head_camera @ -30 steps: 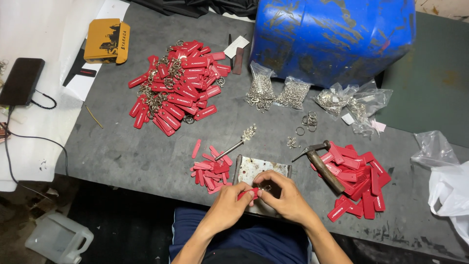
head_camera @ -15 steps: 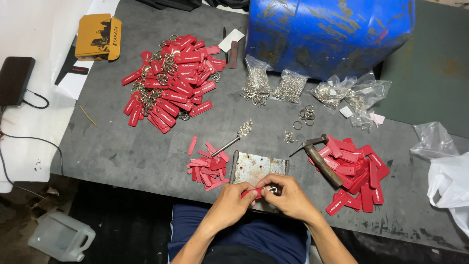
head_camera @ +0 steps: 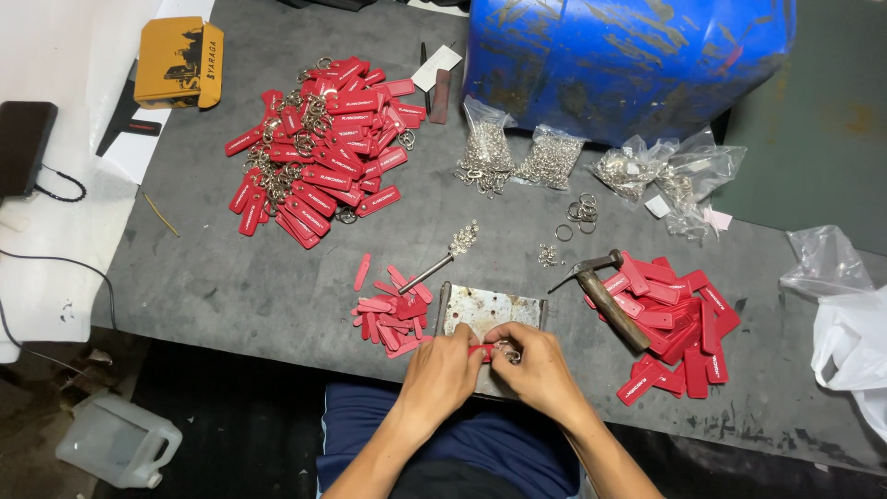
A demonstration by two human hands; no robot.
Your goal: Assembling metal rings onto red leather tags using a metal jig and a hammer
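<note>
Red is the colour of the small tag (head_camera: 479, 350) you pinch between your two hands, at the near edge of the metal plate (head_camera: 490, 311). Your left hand (head_camera: 442, 372) is closed tight on the tag. Your right hand (head_camera: 536, 370) is closed too, with its fingertips on a little silver ring (head_camera: 506, 351) right at the tag's end. It looks like you are joining the ring to the tag. That job seems about half done, since the ring sits at the tag but you have not let go. Next you likely need a small, careful twist to get the ring all the way on. Just left of the plate lies a small heap of loose tags (head_camera: 390, 313). Just right of it a hammer (head_camera: 602, 292) rests on another red heap (head_camera: 679, 325). Far beyond the plate is the big pile with rings on (head_camera: 319, 148).
</note>
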